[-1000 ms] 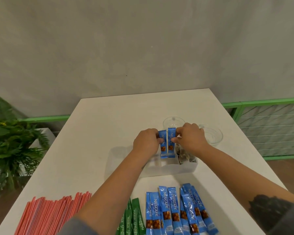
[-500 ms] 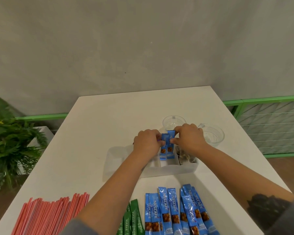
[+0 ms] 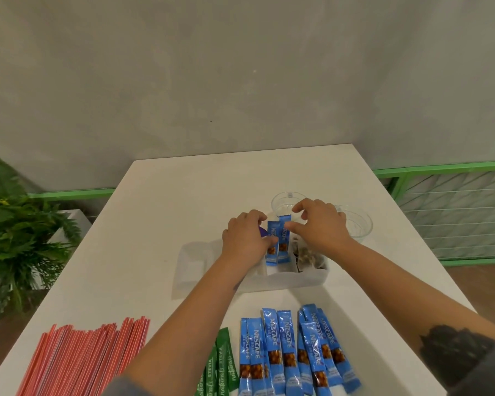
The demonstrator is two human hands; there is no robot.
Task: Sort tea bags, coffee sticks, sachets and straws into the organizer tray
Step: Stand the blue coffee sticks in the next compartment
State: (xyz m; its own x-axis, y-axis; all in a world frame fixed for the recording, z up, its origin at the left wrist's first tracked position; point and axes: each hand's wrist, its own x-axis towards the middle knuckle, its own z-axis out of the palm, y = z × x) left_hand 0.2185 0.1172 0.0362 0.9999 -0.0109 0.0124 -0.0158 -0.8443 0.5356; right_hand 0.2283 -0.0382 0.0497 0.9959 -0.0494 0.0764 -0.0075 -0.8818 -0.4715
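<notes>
The right hand [image 3: 319, 227] is opening, its fingers lifting off the two sticks [image 3: 277, 242] it was pinching a moment ago. The left hand [image 3: 246, 238] is still gripping them, upright in the tray [image 3: 303, 278]'s middle compartment: nearly placed. More are waiting on the tabletop [image 3: 183, 201].

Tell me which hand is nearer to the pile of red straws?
Left. The left hand is over the tray, on the side of the red straws; the right hand is farther right, by the cups.
</notes>
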